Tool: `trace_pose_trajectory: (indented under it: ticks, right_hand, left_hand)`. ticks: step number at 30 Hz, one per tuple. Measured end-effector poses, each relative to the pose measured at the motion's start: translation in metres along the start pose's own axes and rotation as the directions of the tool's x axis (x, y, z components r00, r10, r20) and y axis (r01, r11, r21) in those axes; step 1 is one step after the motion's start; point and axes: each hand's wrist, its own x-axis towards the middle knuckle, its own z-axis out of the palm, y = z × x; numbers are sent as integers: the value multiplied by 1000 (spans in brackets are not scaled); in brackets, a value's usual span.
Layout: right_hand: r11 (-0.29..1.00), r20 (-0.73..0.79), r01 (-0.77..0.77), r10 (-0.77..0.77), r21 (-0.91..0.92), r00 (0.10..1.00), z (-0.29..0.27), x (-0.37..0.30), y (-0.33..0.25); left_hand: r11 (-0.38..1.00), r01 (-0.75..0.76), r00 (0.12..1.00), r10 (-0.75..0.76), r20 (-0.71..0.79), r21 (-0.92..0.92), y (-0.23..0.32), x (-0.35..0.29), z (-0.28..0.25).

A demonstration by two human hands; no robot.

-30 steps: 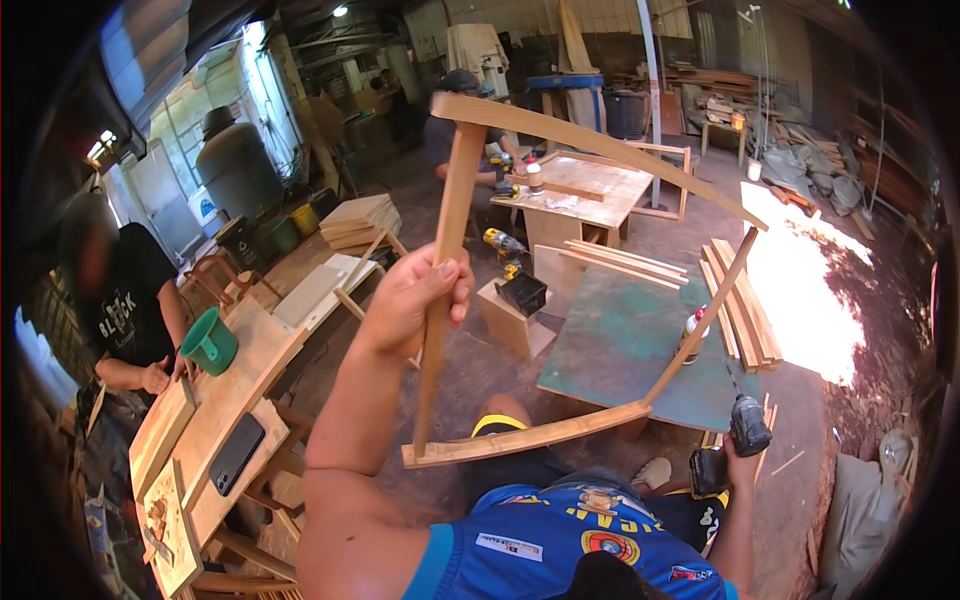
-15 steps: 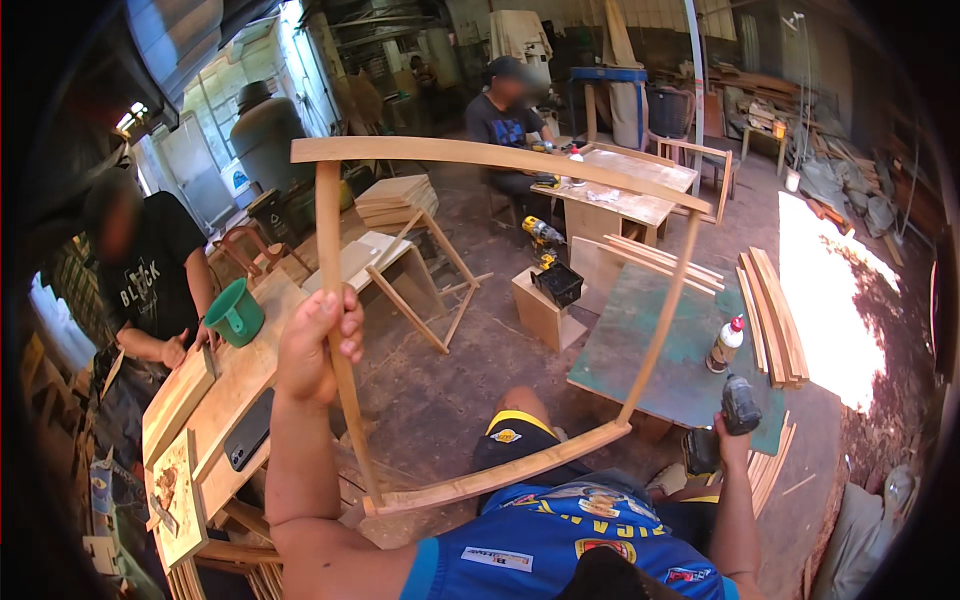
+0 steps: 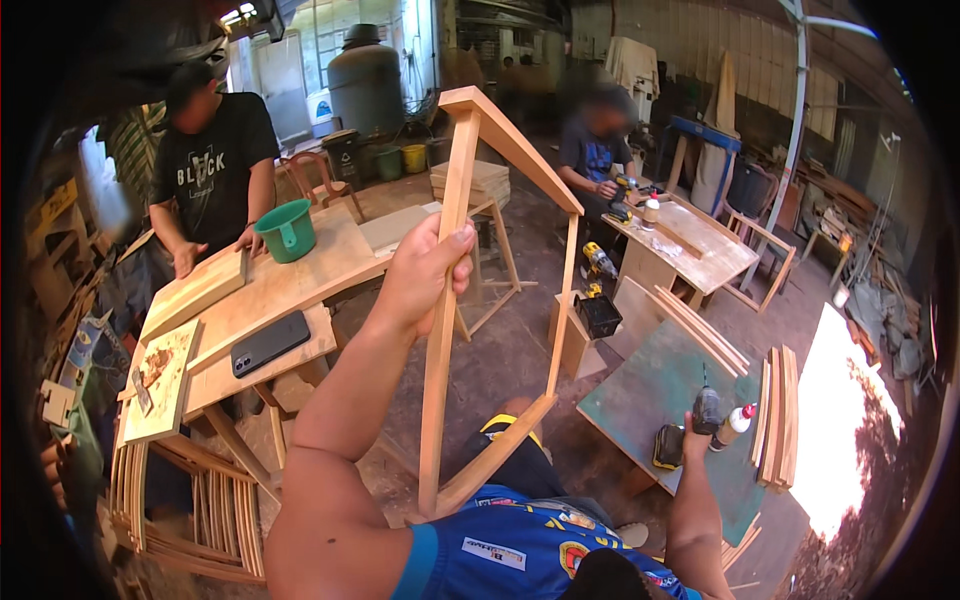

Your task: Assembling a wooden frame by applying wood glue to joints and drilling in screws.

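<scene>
My left hand [image 3: 430,270] is closed around one upright of a four-sided wooden frame [image 3: 440,370], which I hold up in front of my body. The frame is turned at an angle, so its far upright shows narrow beyond the near one. My right hand [image 3: 696,440] grips a dark cordless drill [image 3: 706,411] over the green-topped table [image 3: 640,390], with its bit pointing up and away. Close beside the drill stands a white glue bottle [image 3: 736,424] with a red cap.
On the left bench [image 3: 340,235] are a green pail [image 3: 287,232], a phone [image 3: 270,343] and boards, where a co-worker [image 3: 215,160] stands. Another person [image 3: 595,150] sits at a far table [image 3: 700,245]. Wood strips [image 3: 778,415] lie right; a yellow drill [image 3: 600,260] stands by a crate [image 3: 598,315].
The view has swung left. The wooden frame has turned from nearly face-on to a steep angle, still in my left hand. The drill in my right hand now sits closer to the glue bottle.
</scene>
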Motion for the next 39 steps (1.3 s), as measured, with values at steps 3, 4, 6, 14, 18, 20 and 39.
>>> trace_pose_trajectory:
  ticks: [3,4,6,14,18,20,39]
  right_hand:
    - [997,24,-74,73,37,997,-4,10,9]
    - [995,32,-94,93,14,995,-6,11,11]
    - [1000,53,-5,6,-4,999,-10,8,12]
    - [988,144,-97,113,-116,983,-31,-11,-5]
    - [889,152,-121,207,-442,967,-44,-46,-26]
    - [598,218,-115,455,-793,863,-46,-68,-50]
    - [900,860,-334,-83,281,503,181,-180,-313]
  left_hand:
    - [995,-59,998,62,-32,75,-13,18,5]
    - [995,-73,997,75,-30,64,-21,23,7]
    - [983,-137,990,140,-15,119,-39,38,12]
    - [771,-372,871,483,-94,517,-118,81,40]
    - [851,-288,901,396,-176,440,-131,71,54]
    - [841,-369,854,475,-214,396,-133,64,59]
    - [983,38,957,17,291,-182,-143,46,40]
